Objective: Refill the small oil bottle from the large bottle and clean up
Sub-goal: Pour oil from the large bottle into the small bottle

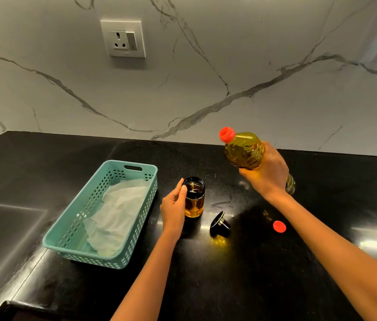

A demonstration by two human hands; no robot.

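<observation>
Head view: right hand (267, 172) grips large ribbed clear-plastic oil bottle (244, 150), likely heavy and slippery, mid-body; left hand (173, 206) cups small open glass oil bottle (194, 196), probably fragile, on black counter (252, 274).

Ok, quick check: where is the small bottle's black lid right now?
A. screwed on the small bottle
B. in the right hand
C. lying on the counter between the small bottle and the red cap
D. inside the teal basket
C: the black lid lies on the counter, right of the open small bottle and left of the red cap.
</observation>
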